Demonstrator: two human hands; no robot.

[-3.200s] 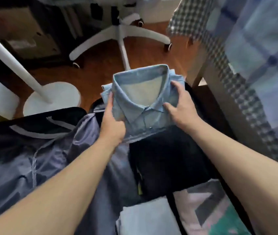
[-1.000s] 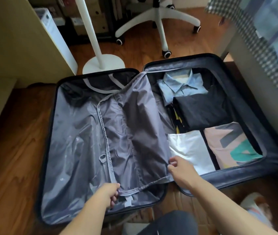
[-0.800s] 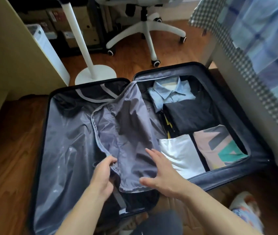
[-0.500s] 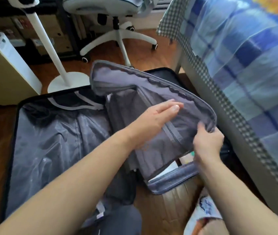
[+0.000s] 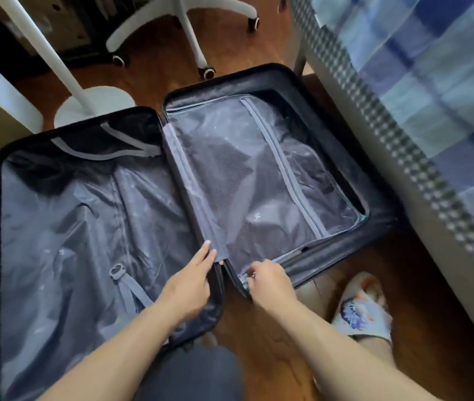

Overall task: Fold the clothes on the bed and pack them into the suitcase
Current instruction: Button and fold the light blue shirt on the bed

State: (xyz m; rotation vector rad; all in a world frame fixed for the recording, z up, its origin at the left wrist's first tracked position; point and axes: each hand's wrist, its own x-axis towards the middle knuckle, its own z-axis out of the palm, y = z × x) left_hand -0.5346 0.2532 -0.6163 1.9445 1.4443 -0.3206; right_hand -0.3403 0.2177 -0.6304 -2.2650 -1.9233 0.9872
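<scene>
The black suitcase [image 5: 380, 221] lies open on the floor beside the bed. A grey divider flap [image 5: 259, 180] with a mesh panel and a zip lies flat over its right half and hides the folded clothes beneath. My left hand [image 5: 192, 285] presses straight fingers on the flap's near-left edge, by the hinge. My right hand [image 5: 267, 280] pinches the zipper pull at the flap's near corner. The left half [image 5: 70, 227] shows only grey lining and loose straps.
The bed with its blue checked sheet [image 5: 421, 91] runs along the right. A white stand base [image 5: 93, 102] and a swivel chair base [image 5: 189, 21] stand beyond the suitcase. My slippered foot [image 5: 360, 308] is on the wooden floor at the near right.
The blue shirt was laid in the right half. Both hands then lifted the grey divider from the left side and swung it over the clothes; now it lies flat and my right hand holds the zipper.
</scene>
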